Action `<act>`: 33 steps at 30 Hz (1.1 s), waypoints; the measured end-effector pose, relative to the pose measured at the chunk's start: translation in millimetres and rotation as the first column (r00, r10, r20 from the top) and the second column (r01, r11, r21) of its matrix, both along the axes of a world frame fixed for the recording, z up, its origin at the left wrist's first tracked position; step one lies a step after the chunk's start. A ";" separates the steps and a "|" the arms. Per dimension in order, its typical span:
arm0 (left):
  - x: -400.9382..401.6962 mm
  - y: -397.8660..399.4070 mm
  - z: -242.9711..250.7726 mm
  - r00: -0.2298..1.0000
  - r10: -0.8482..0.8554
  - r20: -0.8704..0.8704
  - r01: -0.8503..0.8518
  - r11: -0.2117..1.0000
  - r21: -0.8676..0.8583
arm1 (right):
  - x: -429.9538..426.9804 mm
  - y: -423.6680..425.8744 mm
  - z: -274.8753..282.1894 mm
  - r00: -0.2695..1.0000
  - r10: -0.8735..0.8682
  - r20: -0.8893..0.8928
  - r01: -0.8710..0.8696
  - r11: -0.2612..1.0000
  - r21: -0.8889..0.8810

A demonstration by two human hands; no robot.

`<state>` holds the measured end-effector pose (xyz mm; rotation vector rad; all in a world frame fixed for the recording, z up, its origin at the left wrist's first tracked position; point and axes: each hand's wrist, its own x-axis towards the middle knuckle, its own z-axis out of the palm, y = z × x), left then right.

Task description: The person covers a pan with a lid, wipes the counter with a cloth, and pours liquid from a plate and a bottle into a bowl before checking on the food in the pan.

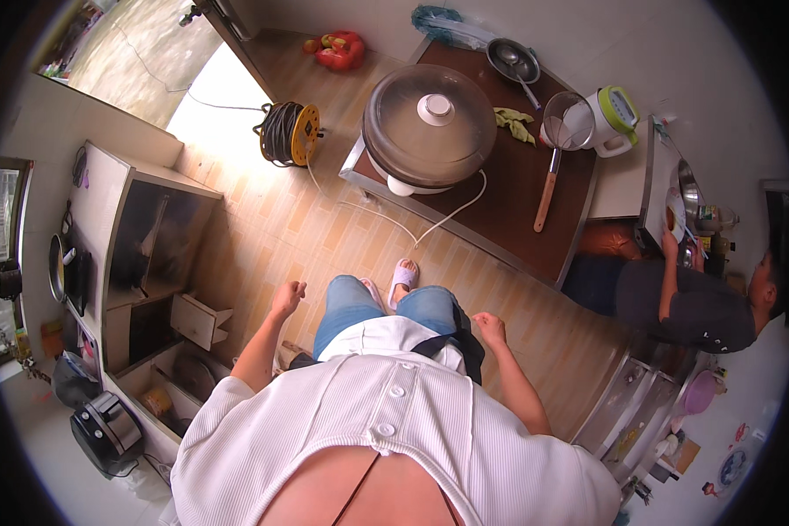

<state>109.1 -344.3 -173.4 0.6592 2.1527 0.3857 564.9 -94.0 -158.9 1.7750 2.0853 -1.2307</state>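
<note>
My left hand point(290, 297) hangs in the air to the left of my knees, its fingers curled, with nothing seen in it. On the other side, my right hand point(490, 327) hangs beside my right thigh, also curled and touching nothing. A large electric pan point(434, 154) with a domed, fogged glass lid point(394, 105) stands ahead on a brown table point(506, 204), beyond reach of both hands. Its pale power cord point(452, 214) droops over the table edge to the floor. A wooden-handled wire skimmer point(546, 197) lies farther right.
An orange cable reel point(297, 135) stands on the tiled floor near a bright doorway. At right, a co-worker point(690, 302) holds a plate point(674, 214). A cabinet point(121, 217) with an open drawer point(196, 321) stands left. A green cloth point(515, 123) and soymilk maker point(608, 121) are on the table.
</note>
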 end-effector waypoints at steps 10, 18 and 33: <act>9.4 -91.7 10.4 0.977 0.185 -0.108 -0.192 0.980 -0.061 | 10.6 -12.8 -29.9 0.974 -0.223 0.047 0.218 0.970 0.104; 65.2 -100.2 14.5 0.897 0.320 -0.306 -0.353 0.934 -0.060 | -3.5 54.8 -20.7 0.975 -0.137 -0.173 0.158 0.981 0.116; 123.5 -21.5 31.1 0.911 0.336 -0.239 -0.337 0.941 0.036 | 62.2 100.9 -20.7 0.989 0.144 0.019 -0.145 0.987 0.068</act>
